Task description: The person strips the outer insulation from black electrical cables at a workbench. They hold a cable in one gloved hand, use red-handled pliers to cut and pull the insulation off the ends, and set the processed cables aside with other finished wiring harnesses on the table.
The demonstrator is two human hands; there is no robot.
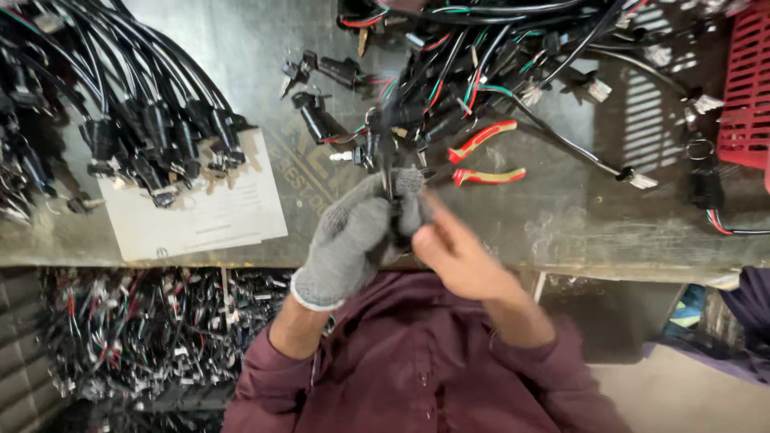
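Note:
My left hand [353, 240], in a grey knit glove, is closed around a small black connector part [399, 228] of a wire harness at the near edge of the workbench [577, 224]. A black wire [387, 164] runs up from the glove toward the tangle of harnesses [473, 56]. My bare right hand [459, 255] is blurred; its fingertips pinch at the same black part from the right. How the part is shaped stays hidden between the fingers.
Red-and-yellow-handled pliers [485, 156] lie just beyond my hands. A bundle of black harnesses [136, 112] rests on a white paper sheet [200, 212] at left. A red plastic crate [746, 88] stands at the right edge. Below the bench sits a bin of wires [144, 329].

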